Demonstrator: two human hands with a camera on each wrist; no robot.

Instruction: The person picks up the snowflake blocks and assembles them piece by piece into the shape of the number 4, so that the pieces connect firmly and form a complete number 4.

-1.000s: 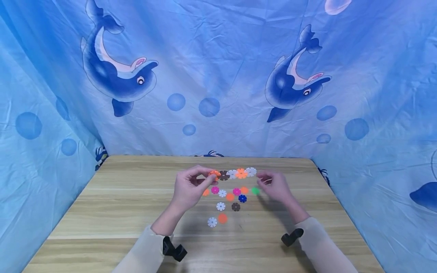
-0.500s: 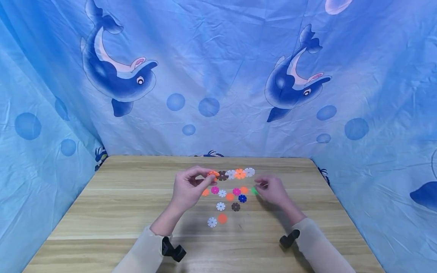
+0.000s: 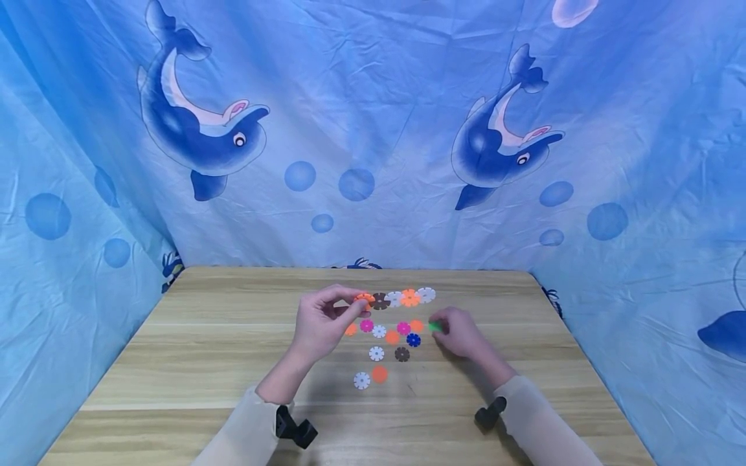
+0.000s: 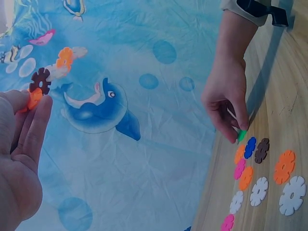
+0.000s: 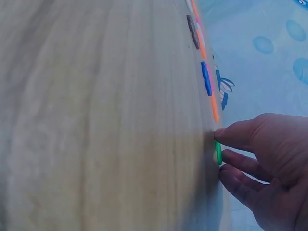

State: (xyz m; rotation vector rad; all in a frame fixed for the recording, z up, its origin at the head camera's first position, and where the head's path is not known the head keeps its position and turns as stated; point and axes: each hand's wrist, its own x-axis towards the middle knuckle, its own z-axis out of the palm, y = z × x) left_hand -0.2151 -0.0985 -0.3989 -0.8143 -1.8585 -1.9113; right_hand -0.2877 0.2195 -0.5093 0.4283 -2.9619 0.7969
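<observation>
My left hand (image 3: 320,320) holds a linked chain of notched plastic discs above the table, pinching its orange end disc (image 4: 34,98) between thumb and fingers. Along the chain come a brown disc (image 3: 380,301), a white disc (image 3: 394,299), another orange disc (image 3: 410,297) and a white disc (image 3: 427,295) at the free end. My right hand (image 3: 460,332) is down at the table, thumb and fingertips at the edges of a green disc (image 5: 218,152). That disc is still at the tabletop and partly covered by the fingers.
Loose discs lie on the wooden table (image 3: 204,362) between the hands: a blue disc (image 3: 413,340), a brown disc (image 3: 402,354), and several orange, pink and white ones. A white disc (image 3: 362,380) is nearest the front. Behind hangs a blue dolphin-print cloth (image 3: 373,129).
My right hand has moved down and slightly left from beside the chain's free end to the green disc. The left hand and its chain have hardly moved.
</observation>
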